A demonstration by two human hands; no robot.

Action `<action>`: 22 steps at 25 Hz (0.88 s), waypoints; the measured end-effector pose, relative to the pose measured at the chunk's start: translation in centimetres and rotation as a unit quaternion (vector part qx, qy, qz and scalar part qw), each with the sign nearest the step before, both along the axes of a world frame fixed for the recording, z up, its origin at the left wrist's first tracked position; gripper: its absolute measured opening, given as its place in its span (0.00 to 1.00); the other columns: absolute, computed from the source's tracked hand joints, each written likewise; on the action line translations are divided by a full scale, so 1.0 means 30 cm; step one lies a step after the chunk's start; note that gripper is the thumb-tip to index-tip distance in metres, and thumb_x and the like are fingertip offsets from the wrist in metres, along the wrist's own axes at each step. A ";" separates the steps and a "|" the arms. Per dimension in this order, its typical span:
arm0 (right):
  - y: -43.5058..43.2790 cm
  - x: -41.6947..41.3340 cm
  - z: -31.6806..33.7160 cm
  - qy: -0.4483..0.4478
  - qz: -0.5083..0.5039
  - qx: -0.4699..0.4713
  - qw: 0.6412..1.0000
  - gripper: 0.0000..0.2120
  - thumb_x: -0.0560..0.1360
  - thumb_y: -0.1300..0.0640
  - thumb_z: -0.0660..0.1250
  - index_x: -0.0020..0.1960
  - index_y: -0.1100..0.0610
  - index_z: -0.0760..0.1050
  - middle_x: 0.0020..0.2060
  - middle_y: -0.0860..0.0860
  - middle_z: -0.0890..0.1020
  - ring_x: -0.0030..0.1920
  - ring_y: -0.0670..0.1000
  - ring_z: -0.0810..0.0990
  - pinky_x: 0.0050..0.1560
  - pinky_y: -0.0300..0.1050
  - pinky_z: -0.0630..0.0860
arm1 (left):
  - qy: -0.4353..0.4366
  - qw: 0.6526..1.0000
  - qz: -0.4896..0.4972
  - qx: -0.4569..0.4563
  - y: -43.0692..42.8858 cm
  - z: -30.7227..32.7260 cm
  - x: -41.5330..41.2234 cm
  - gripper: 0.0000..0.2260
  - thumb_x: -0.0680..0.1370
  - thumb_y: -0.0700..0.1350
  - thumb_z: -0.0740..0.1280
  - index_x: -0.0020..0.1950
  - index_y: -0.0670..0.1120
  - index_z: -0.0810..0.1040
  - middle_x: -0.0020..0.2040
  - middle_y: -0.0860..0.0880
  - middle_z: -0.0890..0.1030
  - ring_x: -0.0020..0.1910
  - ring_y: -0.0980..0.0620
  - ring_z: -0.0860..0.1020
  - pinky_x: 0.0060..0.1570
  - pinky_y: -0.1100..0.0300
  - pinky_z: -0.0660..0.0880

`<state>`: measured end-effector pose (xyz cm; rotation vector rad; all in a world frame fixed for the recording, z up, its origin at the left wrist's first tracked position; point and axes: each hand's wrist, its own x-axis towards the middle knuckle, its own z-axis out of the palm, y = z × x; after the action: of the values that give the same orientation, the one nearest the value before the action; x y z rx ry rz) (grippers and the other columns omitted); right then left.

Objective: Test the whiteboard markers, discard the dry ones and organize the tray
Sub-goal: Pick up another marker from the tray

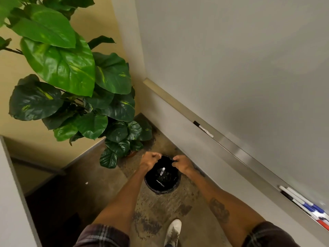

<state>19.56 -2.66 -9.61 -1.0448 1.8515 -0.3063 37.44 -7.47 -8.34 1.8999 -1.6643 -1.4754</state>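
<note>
A small black bin (161,191) with a dark liner stands on the floor below the whiteboard (240,56). Inside it lie a white marker (162,171) and a second marker (160,183). My left hand (150,159) and my right hand (182,164) are both closed on the liner at the bin's far rim, a little apart. On the metal tray (236,152) under the board, a black-capped marker (203,129) lies alone. Several markers (305,205) with blue, black and red parts are grouped at the tray's lower right end.
A large leafy plant (71,81) fills the corner to the left of the bin, its lower leaves close to my left hand. My white shoe (173,230) stands on the stained concrete floor (160,211) just before the bin. A grey panel edge (16,193) runs along the left.
</note>
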 end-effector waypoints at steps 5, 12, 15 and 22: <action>0.069 -0.126 0.052 -0.013 -0.044 -0.024 0.999 0.14 0.75 0.60 0.71 0.60 0.59 0.81 0.59 0.55 0.82 0.59 0.54 0.80 0.62 0.43 0.74 | 0.033 0.999 -0.033 0.001 0.003 0.022 -0.157 0.08 0.80 0.43 0.68 0.55 0.42 0.84 0.49 0.48 0.84 0.46 0.53 0.80 0.55 0.58 0.77; 0.253 -0.416 0.142 -0.017 -0.127 -0.081 0.988 0.13 0.77 0.62 0.66 0.61 0.58 0.80 0.58 0.53 0.82 0.57 0.54 0.80 0.63 0.48 0.76 | 0.073 0.990 -0.123 -0.005 0.106 0.069 -0.532 0.09 0.80 0.43 0.67 0.58 0.42 0.84 0.53 0.48 0.84 0.49 0.54 0.80 0.54 0.61 0.76; 0.385 -0.585 0.158 0.002 -0.183 -0.122 0.976 0.13 0.77 0.63 0.66 0.60 0.59 0.81 0.58 0.54 0.83 0.57 0.54 0.81 0.63 0.52 0.77 | 0.071 0.980 -0.184 -0.012 0.204 0.074 -0.719 0.10 0.81 0.43 0.66 0.57 0.43 0.84 0.55 0.47 0.85 0.50 0.50 0.82 0.59 0.57 0.78; 0.775 -0.987 0.160 0.109 -0.328 -0.184 0.920 0.09 0.78 0.65 0.64 0.55 0.61 0.82 0.53 0.56 0.84 0.54 0.55 0.81 0.58 0.43 0.74 | 0.087 0.954 -0.286 -0.030 0.467 0.049 -1.144 0.09 0.80 0.44 0.67 0.59 0.45 0.84 0.54 0.45 0.84 0.52 0.46 0.82 0.60 0.49 0.78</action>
<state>-10.06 20.60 -4.80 -0.6763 2.3755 -0.9994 3.11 6.52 -6.86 1.2570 -2.2537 -1.6928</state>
